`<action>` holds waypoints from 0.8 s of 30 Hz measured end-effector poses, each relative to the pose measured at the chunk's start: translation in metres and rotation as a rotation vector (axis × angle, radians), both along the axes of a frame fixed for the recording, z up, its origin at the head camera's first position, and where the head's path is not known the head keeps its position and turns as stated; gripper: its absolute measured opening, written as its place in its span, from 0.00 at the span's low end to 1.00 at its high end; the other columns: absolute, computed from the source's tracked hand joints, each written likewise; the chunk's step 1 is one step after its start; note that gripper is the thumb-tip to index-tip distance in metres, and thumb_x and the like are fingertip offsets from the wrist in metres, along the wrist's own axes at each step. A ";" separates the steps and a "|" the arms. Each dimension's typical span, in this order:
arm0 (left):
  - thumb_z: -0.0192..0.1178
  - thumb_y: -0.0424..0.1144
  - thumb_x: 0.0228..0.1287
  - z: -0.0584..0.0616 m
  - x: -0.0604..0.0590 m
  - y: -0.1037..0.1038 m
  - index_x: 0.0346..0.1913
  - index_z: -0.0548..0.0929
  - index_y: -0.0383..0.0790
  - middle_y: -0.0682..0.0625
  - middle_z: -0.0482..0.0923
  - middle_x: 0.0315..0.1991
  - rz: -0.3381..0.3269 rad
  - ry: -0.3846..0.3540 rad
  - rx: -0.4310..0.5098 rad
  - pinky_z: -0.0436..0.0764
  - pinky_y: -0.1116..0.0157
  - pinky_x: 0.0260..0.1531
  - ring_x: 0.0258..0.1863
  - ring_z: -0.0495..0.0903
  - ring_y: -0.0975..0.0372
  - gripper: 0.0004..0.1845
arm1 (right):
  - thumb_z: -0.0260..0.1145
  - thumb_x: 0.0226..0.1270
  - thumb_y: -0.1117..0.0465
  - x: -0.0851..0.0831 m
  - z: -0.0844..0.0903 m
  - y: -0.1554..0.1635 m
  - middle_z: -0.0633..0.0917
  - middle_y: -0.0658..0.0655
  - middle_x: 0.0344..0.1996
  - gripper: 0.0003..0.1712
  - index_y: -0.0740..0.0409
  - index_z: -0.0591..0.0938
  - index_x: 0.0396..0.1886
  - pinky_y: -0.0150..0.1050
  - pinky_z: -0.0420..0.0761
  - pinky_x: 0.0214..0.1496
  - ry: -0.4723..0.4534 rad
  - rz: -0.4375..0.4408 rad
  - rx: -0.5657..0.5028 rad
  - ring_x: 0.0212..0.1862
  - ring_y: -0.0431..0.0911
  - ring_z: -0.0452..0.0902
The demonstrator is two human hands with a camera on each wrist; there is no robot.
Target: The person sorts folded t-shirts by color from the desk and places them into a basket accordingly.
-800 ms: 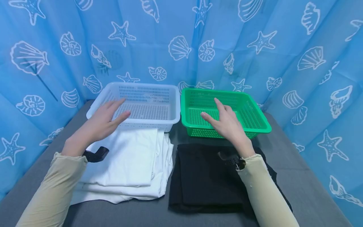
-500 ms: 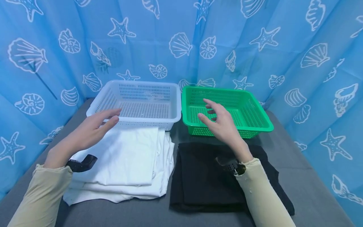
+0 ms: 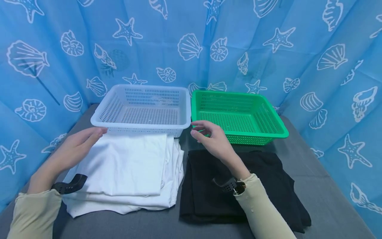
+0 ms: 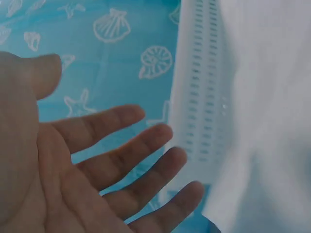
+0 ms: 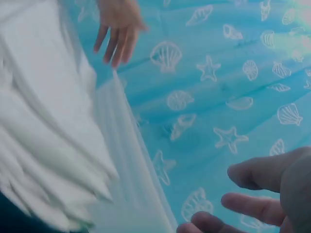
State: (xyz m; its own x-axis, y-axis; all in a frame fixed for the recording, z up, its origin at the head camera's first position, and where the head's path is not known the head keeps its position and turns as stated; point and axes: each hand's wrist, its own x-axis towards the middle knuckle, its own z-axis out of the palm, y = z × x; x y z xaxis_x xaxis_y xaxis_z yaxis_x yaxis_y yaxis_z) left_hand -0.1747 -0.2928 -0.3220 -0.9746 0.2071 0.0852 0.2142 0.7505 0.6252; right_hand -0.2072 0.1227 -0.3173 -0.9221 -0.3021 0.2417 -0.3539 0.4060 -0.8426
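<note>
Two folded stacks lie side by side on the grey table (image 3: 322, 199): white cloth (image 3: 131, 169) on the left, black cloth (image 3: 209, 192) on the right. The left hand (image 3: 70, 149) hovers flat over the white stack's far left corner, fingers straight and holding nothing; the right hand (image 3: 213, 141) hangs over the black stack's far edge, fingers loosely bent, also holding nothing. Just behind stand a white basket (image 3: 143, 124) and a green basket (image 3: 268, 134), touching. A pinch catching only the top layer would likely drag the fold open, and a lifted stack could snag the near basket rim.
</note>
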 end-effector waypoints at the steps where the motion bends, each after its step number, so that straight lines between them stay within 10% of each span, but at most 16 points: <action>1: 0.38 0.55 0.80 -0.003 0.000 -0.003 0.71 0.66 0.30 0.31 0.65 0.67 0.017 0.004 -0.004 0.62 0.35 0.57 0.66 0.61 0.35 0.33 | 0.63 0.72 0.54 0.001 -0.001 -0.003 0.82 0.54 0.50 0.21 0.55 0.78 0.62 0.47 0.82 0.46 -0.036 0.017 -0.027 0.48 0.48 0.80; 15: 0.44 0.51 0.79 -0.041 -0.002 -0.025 0.65 0.70 0.25 0.26 0.63 0.64 0.140 0.060 -0.011 0.63 0.31 0.52 0.63 0.59 0.31 0.30 | 0.63 0.73 0.55 0.000 -0.018 -0.045 0.80 0.64 0.55 0.24 0.63 0.76 0.63 0.50 0.80 0.53 -0.406 0.230 -0.203 0.52 0.55 0.80; 24: 0.39 0.60 0.77 -0.051 -0.007 -0.029 0.71 0.62 0.27 0.24 0.54 0.69 0.152 -0.131 -0.007 0.54 0.30 0.58 0.68 0.49 0.30 0.38 | 0.64 0.72 0.56 -0.005 -0.029 -0.052 0.79 0.63 0.55 0.24 0.61 0.76 0.63 0.50 0.78 0.55 -0.503 0.221 -0.192 0.51 0.55 0.80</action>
